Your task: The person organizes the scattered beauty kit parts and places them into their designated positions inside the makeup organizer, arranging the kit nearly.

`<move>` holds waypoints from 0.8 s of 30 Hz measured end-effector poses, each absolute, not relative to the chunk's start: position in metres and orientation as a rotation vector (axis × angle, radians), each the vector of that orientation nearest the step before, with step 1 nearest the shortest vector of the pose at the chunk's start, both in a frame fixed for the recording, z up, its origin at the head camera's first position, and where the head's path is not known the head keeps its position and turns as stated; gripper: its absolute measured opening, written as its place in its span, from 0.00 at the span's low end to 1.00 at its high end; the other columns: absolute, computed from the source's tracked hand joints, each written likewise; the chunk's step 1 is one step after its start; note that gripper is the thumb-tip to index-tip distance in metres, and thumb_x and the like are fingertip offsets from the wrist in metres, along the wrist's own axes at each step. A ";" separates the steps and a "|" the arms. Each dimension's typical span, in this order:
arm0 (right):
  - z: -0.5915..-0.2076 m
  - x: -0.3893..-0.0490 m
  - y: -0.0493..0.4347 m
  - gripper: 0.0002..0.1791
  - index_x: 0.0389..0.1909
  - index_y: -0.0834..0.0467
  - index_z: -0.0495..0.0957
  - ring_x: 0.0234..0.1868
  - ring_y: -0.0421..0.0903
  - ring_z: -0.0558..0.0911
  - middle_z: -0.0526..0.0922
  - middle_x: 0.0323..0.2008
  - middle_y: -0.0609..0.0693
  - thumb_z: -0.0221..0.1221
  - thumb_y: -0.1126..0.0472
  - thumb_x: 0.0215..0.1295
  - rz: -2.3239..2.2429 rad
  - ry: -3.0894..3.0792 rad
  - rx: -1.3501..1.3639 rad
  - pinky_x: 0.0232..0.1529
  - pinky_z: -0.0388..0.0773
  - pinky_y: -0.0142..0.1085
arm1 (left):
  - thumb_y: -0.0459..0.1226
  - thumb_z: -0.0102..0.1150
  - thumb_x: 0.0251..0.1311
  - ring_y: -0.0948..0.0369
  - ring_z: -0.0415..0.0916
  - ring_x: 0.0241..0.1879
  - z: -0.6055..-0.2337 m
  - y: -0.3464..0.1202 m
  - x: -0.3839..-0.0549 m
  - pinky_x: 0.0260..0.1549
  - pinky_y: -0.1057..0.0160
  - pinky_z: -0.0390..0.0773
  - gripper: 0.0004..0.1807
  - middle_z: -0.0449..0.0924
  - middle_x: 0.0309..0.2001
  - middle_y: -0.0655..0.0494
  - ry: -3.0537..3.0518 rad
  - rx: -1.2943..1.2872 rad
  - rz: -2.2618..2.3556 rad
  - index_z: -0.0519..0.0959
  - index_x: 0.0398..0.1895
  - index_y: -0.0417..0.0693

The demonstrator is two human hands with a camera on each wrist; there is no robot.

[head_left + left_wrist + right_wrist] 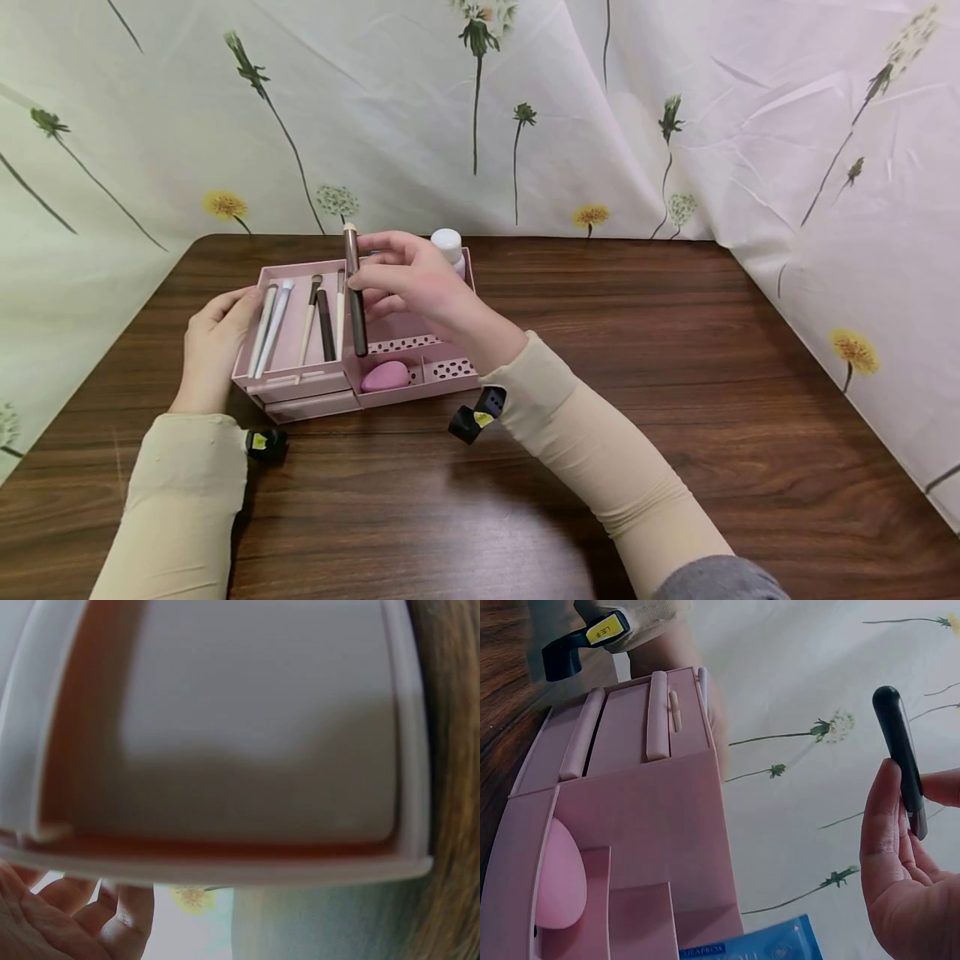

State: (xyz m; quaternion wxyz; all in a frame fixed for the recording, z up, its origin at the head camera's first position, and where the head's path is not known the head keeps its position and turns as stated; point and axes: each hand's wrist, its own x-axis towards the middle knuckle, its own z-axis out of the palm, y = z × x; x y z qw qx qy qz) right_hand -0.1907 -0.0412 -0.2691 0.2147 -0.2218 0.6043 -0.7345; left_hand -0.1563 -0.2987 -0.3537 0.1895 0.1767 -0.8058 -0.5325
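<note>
My right hand point(412, 275) pinches a dark-handled makeup brush point(356, 300) between thumb and fingers, upright above the pink organizer point(408, 325). In the right wrist view the brush point(897, 742) shows its rounded black handle end. My left hand point(215, 342) rests against the organizer's left side, fingers by its rim; the left wrist view shows those fingers point(127, 922) beyond the box edge. Several makeup brushes point(309, 317) lie in the left compartment. A pink makeup sponge point(386, 377) sits in a front compartment.
A white-capped bottle point(447, 243) stands in the organizer's back right, partly behind my right hand. A blue packet point(757, 942) shows in the right wrist view. Two drawers point(313, 405) face the front left. Flowered cloth point(405, 125) hangs behind the wooden table point(600, 350).
</note>
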 end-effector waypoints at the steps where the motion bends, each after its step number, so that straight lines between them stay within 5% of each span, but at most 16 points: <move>1: -0.269 -0.191 -0.045 0.28 0.64 0.66 0.68 0.26 0.45 0.82 0.79 0.38 0.54 0.57 0.76 0.61 -2.034 1.673 -0.604 0.33 0.83 0.38 | 0.56 0.55 0.66 0.77 0.69 0.39 -0.354 -0.299 -0.156 0.39 0.78 0.67 0.27 0.76 0.41 0.81 -2.265 0.496 -1.498 0.79 0.60 0.51; 18: -0.274 -0.205 -0.107 0.19 0.54 0.65 0.72 0.21 0.46 0.80 0.79 0.34 0.51 0.59 0.74 0.60 -1.940 1.675 -0.532 0.22 0.81 0.34 | 0.56 0.56 0.66 0.76 0.69 0.39 -0.353 -0.301 -0.155 0.36 0.79 0.67 0.16 0.75 0.39 0.81 -2.237 0.476 -1.554 0.81 0.50 0.63; 24: -0.282 -0.209 -0.120 0.20 0.53 0.65 0.72 0.19 0.46 0.80 0.80 0.33 0.52 0.61 0.74 0.59 -1.896 1.756 -0.472 0.22 0.81 0.35 | 0.57 0.55 0.66 0.77 0.69 0.40 -0.352 -0.300 -0.156 0.39 0.78 0.66 0.23 0.76 0.42 0.81 -2.273 0.480 -1.518 0.81 0.57 0.56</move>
